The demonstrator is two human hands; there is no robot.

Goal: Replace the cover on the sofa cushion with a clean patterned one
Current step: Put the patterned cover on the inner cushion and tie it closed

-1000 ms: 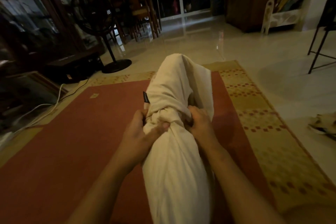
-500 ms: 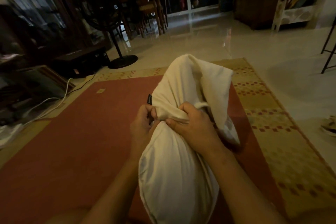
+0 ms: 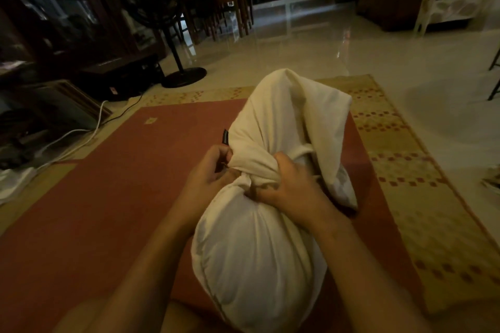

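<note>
A white sofa cushion (image 3: 257,254) lies lengthwise in front of me on the rug, its near half bare. A cream cover (image 3: 286,119) is bunched around its far half, with a small black tag at its left edge. My left hand (image 3: 211,170) pinches the cover's bunched edge on the left side. My right hand (image 3: 286,181) grips a gathered fold of the cover on top of the cushion. No patterned cover is in view.
A red rug (image 3: 113,197) with a tan patterned border covers the floor under the cushion. A black standing fan (image 3: 162,16), a dark cabinet and white cables stand at the left. Glossy tiled floor, chairs and a white shelf lie beyond.
The cover has slid farther off, baring more of the cushion's near end. My right hand moved from the cushion's right side onto its top, gripping the bunched fabric.
</note>
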